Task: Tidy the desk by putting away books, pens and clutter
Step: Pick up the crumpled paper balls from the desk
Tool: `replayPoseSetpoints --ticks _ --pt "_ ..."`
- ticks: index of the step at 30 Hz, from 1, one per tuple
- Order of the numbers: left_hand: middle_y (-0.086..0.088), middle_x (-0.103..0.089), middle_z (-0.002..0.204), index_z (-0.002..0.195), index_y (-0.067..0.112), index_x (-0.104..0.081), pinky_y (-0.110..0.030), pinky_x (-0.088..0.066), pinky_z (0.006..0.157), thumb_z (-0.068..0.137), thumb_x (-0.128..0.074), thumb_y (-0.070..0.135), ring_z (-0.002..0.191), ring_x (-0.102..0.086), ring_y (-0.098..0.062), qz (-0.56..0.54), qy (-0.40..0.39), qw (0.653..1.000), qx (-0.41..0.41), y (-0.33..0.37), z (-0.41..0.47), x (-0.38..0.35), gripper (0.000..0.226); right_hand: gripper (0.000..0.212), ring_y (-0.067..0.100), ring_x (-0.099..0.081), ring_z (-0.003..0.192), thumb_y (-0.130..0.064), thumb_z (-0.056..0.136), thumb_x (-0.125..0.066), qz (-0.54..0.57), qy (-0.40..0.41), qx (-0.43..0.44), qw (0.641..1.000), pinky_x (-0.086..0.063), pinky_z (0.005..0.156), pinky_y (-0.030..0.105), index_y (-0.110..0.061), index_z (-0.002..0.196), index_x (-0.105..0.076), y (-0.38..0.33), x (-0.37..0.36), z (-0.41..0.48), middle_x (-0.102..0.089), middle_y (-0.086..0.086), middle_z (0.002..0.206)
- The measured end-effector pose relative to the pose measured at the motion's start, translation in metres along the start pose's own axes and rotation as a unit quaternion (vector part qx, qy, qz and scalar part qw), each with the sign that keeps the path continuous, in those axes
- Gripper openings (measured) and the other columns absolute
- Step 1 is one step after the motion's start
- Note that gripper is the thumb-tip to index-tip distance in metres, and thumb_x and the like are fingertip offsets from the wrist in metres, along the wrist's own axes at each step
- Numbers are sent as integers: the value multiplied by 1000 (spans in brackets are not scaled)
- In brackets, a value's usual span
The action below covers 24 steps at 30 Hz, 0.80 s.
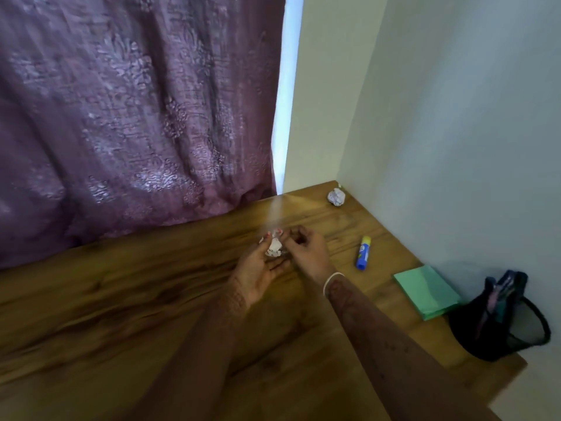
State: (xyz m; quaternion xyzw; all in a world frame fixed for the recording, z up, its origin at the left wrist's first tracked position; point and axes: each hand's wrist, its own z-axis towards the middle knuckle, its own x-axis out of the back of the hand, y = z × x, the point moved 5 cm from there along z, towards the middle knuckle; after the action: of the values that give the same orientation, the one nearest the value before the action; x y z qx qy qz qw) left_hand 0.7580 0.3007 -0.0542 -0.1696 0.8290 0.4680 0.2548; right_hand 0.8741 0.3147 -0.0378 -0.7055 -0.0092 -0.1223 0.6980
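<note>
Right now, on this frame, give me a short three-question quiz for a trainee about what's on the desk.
1. True or false: the glue stick stands upright on the desk.
2. Besides the held paper ball in the left hand, how many paper balls lie on the desk?
3. Which lies nearer the black bag: A) green paper stack, B) glue stick?
Key: 1 false, it lies flat; 2 one, the corner paper ball; 3 A.

Quick count on the desk (151, 314) — two crumpled paper balls (274, 247) (336, 196), one glue stick (363, 253), one green paper stack (426, 291), one black pouch (498, 317).
</note>
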Motion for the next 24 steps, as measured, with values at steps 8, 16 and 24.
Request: replayPoseSetpoints --ticks 8,16,24 --pt "-17 -63 112 116 3 -56 -36 -62 67 94 -57 14 99 -63 -29 -70 52 996 -4 3 36 -27 24 28 27 -54 116 -27 93 -56 -226 72 25 971 -41 104 42 -21 120 -62 12 68 80 -55 10 127" --pt "-15 -67 107 111 0 -61 -36 -57 83 87 -58 -6 103 -64 -28 -72 50 996 -32 7 61 -51 24 69 39 -36 132 -23 88 -62 -435 96 13 895 -39 104 45 -29 148 -29 34 86 126 -15 20 155" --pt "-15 -67 100 115 -2 -60 -42 -56 84 84 -63 -9 92 -66 -24 -107 71 990 -49 19 57 -48 32 38 38 -47 118 -10 93 -49 -451 98 47 886 -45 92 42 -17 130 -49 33 86 141 -36 17 142"
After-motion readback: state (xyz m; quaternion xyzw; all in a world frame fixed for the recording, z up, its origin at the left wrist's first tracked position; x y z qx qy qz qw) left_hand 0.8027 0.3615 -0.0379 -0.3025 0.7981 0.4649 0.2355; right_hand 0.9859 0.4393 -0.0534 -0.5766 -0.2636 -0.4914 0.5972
